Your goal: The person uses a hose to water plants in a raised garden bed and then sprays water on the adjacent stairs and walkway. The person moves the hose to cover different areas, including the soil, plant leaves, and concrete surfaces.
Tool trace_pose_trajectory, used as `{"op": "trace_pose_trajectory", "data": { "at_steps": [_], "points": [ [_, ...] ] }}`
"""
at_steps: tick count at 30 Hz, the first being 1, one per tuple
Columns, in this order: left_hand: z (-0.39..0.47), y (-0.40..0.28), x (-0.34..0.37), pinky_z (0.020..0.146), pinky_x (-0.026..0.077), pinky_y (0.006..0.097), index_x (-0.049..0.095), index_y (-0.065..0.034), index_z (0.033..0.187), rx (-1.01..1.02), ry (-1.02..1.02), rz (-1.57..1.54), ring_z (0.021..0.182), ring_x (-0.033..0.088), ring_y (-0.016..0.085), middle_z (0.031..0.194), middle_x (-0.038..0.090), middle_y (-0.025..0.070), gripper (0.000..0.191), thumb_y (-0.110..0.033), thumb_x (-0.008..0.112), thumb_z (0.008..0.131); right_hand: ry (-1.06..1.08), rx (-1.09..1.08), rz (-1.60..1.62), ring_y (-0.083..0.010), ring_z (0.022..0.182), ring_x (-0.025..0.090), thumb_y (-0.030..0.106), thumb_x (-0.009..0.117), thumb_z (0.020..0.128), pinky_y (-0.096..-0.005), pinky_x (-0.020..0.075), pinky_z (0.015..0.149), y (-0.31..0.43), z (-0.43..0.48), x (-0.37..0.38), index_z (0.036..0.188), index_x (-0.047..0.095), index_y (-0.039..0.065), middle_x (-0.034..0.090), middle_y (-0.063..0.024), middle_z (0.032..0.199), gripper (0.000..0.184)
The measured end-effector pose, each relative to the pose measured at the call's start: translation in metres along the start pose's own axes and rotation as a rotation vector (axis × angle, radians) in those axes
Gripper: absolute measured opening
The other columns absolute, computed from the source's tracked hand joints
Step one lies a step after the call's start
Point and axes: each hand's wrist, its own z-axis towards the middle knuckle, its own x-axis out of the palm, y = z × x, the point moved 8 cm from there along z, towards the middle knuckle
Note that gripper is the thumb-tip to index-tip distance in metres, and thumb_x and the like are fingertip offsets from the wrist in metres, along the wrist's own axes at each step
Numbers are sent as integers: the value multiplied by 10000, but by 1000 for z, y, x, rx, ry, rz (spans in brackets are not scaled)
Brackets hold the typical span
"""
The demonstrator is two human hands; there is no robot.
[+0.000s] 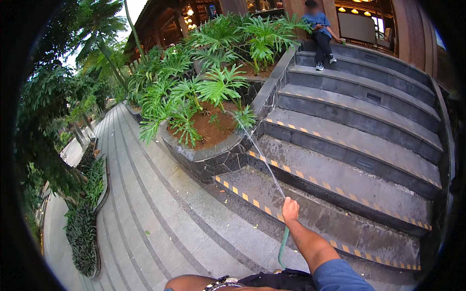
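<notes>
My right hand (290,208) is closed around the end of a green garden hose (283,244), in front of the lowest steps. From the hose end a thin jet of water (265,160) shoots up and away to the left. It reaches the soil (214,122) and a split-leaf philodendron (244,117) in a raised stone planter (204,156). Below my fist the hose hangs towards the paving by my feet. At the bottom edge my left forearm crosses my body, with bracelets (224,284) at the wrist; my left hand is out of view.
Stone steps (349,142) with yellow-striped edges climb on the right. A person in a blue shirt (320,27) sits near the top. Striped paving (160,214) runs off at left, beside a low planted bed (82,236). Several large leafy plants (222,38) fill the upper planter.
</notes>
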Motion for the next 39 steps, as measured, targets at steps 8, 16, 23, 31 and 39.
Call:
{"op": "trace_pose_trajectory", "data": {
  "at_steps": [8, 16, 23, 31, 39],
  "points": [
    [9, 21, 16, 772, 403, 357, 633, 45, 1013, 54, -20, -125, 831, 554, 276, 961, 588, 182, 518, -441, 457, 970, -20, 41, 19, -495, 932, 608, 342, 316, 957, -532, 451, 906, 4, -17, -9, 858, 687, -74, 640, -307, 925, 567],
    [2, 24, 23, 768, 408, 386, 563, 34, 1013, -132, 2, -210, 842, 531, 284, 955, 567, 175, 452, -414, 539, 958, 26, -10, -27, -502, 964, 596, 359, 313, 961, -536, 436, 934, -7, -18, 6, 866, 697, -65, 648, -298, 962, 580],
    [-10, 22, 21, 766, 418, 396, 539, 34, 1006, -306, 118, -147, 845, 523, 289, 980, 547, 182, 387, -342, 596, 933, 61, -41, -57, -496, 941, 606, 360, 314, 977, -549, 450, 905, -10, -25, 22, 833, 689, -70, 644, -317, 940, 588],
    [-11, 20, 28, 760, 428, 394, 537, 31, 978, -261, -22, -4, 816, 526, 281, 972, 531, 174, 365, -327, 583, 926, 56, -86, -99, -496, 942, 607, 365, 316, 976, -542, 458, 893, -9, -28, 27, 841, 685, -79, 647, -312, 943, 593],
    [-13, 19, 25, 767, 434, 399, 569, 18, 970, -306, 7, -54, 823, 546, 284, 974, 551, 166, 320, -298, 581, 924, 43, -17, -13, -494, 954, 594, 373, 330, 968, -544, 443, 900, -9, -31, 16, 872, 688, -61, 642, -309, 956, 571]
  ]
}}
